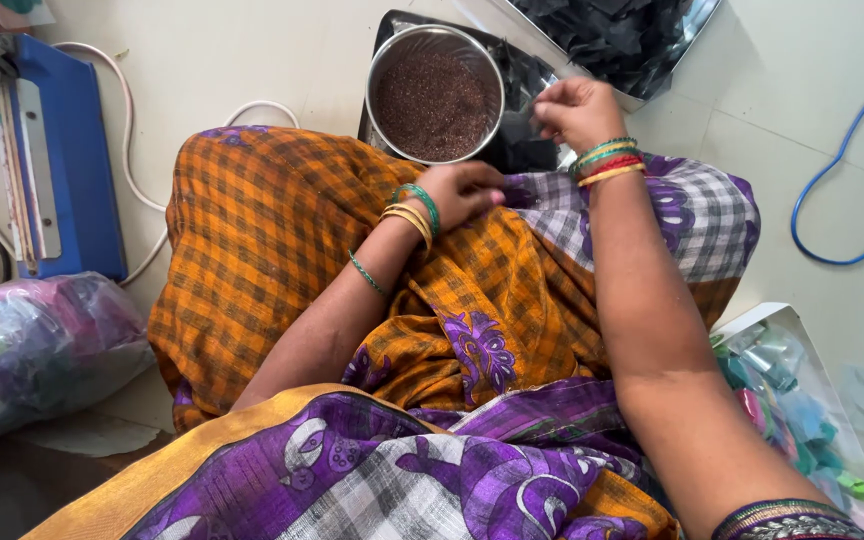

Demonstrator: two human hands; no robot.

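From the head view, you sit on the floor (282, 60) with your knees covered by orange checked cloth (272, 230). Your right hand (577, 110) is raised just beside the steel bowl (435, 92) of dark brown seeds; its fingertips are pinched together on something small, which I cannot make out. Your left hand (462, 190) rests on your knee just below the bowl, its fingers curled inward, and I cannot tell if they hold anything. The bowl stands on a black tray (527, 75), touching your knee. Behind it is a shiny tray of black pieces (617, 35). At your right side lies a box of small coloured packets (792, 400); at your left, a blue sealing machine (47, 150) and a clear bag of coloured things (37, 345).

It seems you are handling one small portion near the bowl; a fine, steady pinch is needed here.
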